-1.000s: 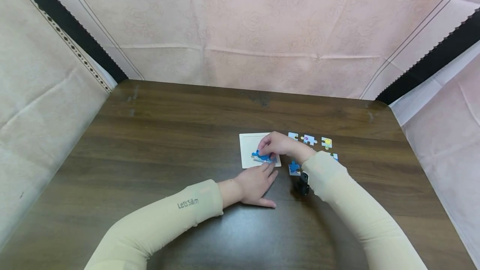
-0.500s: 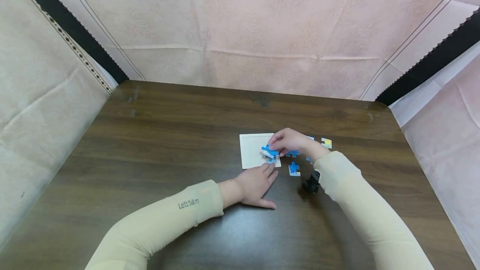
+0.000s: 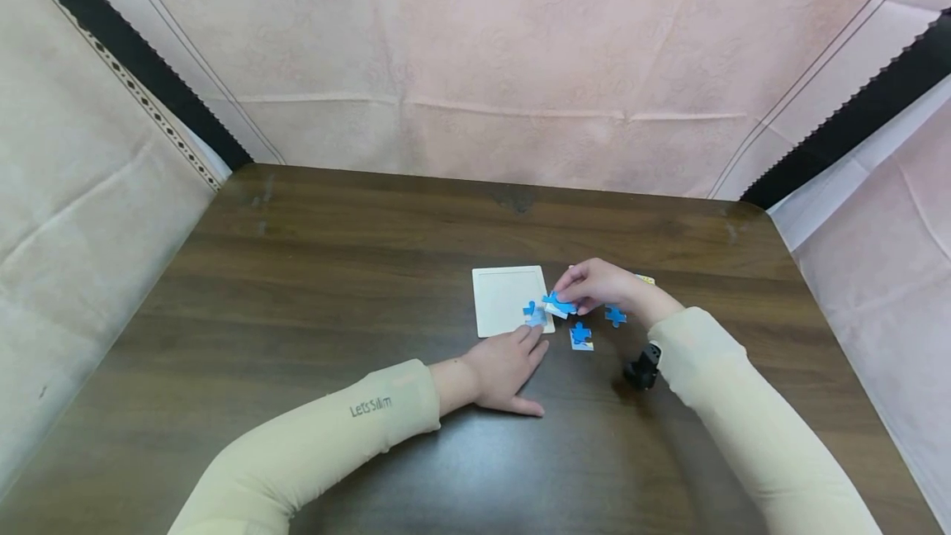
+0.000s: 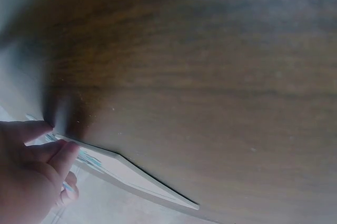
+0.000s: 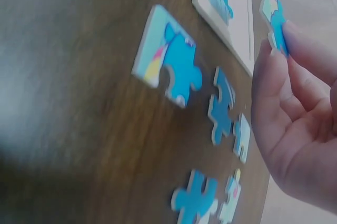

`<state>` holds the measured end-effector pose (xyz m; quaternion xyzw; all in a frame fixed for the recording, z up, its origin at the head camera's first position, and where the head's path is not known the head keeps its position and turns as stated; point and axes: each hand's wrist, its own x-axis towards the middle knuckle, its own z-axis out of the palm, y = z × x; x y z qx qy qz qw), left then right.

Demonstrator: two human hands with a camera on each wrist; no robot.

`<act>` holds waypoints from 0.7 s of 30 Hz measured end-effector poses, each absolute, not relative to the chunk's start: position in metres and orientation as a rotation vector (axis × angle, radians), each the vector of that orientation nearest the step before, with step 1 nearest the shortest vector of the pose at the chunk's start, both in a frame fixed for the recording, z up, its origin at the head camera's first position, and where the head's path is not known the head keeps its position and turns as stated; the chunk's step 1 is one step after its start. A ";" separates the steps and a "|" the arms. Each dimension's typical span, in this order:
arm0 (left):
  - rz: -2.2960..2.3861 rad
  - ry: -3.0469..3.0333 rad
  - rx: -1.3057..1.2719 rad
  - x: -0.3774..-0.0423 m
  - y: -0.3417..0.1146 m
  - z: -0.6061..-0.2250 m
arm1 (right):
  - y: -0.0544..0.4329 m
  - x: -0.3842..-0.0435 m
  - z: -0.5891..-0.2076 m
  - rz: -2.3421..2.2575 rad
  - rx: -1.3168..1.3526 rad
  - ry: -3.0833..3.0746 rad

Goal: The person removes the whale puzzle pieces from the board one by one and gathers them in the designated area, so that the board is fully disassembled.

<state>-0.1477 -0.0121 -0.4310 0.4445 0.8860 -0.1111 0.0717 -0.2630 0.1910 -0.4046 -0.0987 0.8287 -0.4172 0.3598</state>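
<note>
My right hand (image 3: 605, 283) pinches a blue and white jigsaw piece (image 5: 276, 21) between thumb and fingers, raised just beyond the right edge of a white puzzle tray (image 3: 505, 291). In the tray's lower right corner lies another blue piece (image 3: 532, 312). My left hand (image 3: 501, 370) lies with fingers stretched out at the tray's front edge, its fingertips at that corner piece. In the left wrist view, the left fingers (image 4: 63, 158) touch the tray's rim.
Several loose jigsaw pieces lie right of the tray: a blue corner piece (image 5: 181, 63) nearest it, a blue piece (image 3: 615, 316) beyond, others partly behind the right hand. The brown wooden table (image 3: 334, 271) ends at pale cloth (image 3: 483, 64) at the back and sides.
My right hand has moved right with the jigsaw piece, from over the tray to past its right edge, uncovering the corner piece. The left hand stays in place.
</note>
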 end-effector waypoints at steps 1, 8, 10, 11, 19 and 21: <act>-0.329 2.661 1.333 -0.147 -0.012 -0.431 | 0.194 -0.263 -0.405 -1.075 -0.253 2.132; -0.319 2.658 1.329 -0.148 -0.012 -0.433 | 0.211 -0.260 -0.402 -1.048 -0.281 2.129; -0.309 2.652 1.324 -0.148 -0.013 -0.433 | 0.215 -0.259 -0.401 -1.048 -0.295 2.123; -0.304 2.649 1.321 -0.149 -0.013 -0.432 | 0.217 -0.259 -0.401 -1.050 -0.295 2.120; -0.303 2.649 1.314 -0.147 -0.013 -0.430 | 0.237 -0.252 -0.402 -1.062 -0.272 2.081; -0.303 2.650 1.313 -0.147 -0.012 -0.430 | 0.243 -0.250 -0.402 -1.051 -0.279 2.085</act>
